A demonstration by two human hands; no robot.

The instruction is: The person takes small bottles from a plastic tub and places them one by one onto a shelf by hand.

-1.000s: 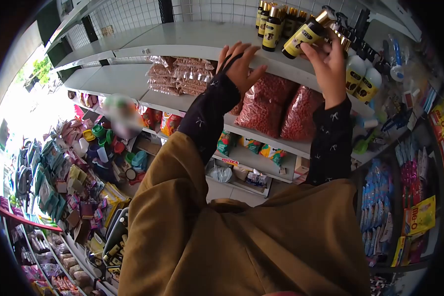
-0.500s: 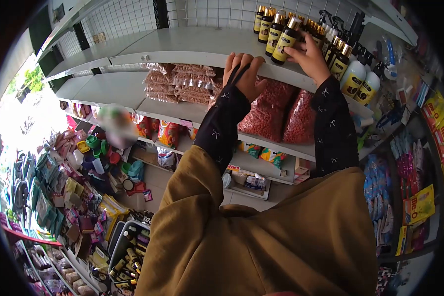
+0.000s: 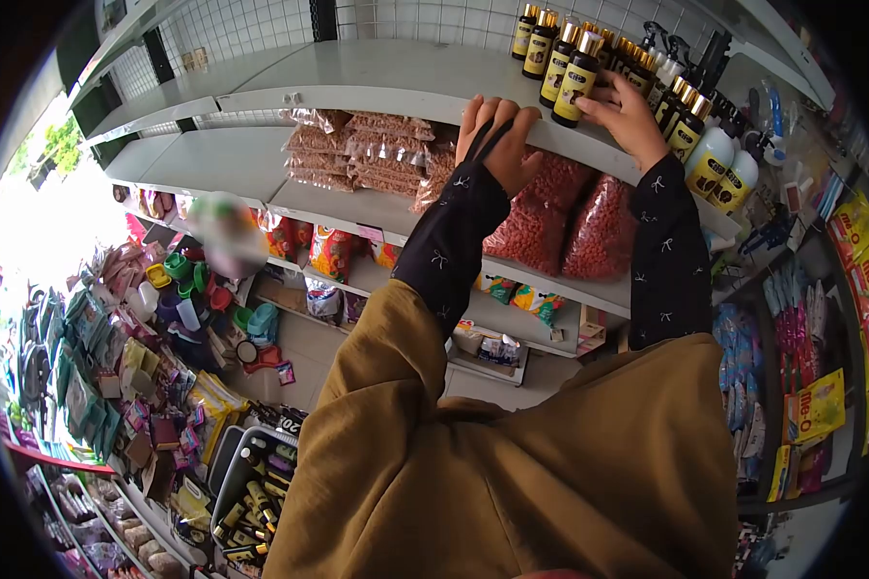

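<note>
My right hand (image 3: pixel 630 114) is at the front of a group of bottles on the upper shelf, its thumb and fingers closed about the side of a dark bottle (image 3: pixel 576 85) with a gold cap and yellow label. That bottle stands upright close to the shelf's front edge. Beside and behind it are several matching bottles (image 3: pixel 557 72). My left hand (image 3: pixel 497 140) rests on the upper shelf's front edge (image 3: pixel 406 108), fingers curled over it, with a black strap across the hand. Below that hand hang in view bags of red pellets (image 3: pixel 536 217) on the shelf underneath.
White bottles (image 3: pixel 710 159) and black spray bottles stand to the right. Brown pellet bags (image 3: pixel 386 154) lie stacked on the middle shelf. A crate (image 3: pixel 224 497) of bottles is at lower left, near piled goods on the floor. Yellow packets (image 3: pixel 814 407) hang at right.
The view has shifted slightly, so the bottles and both hands appear farther right. My right hand stays at the front bottle and my left on the shelf edge.
</note>
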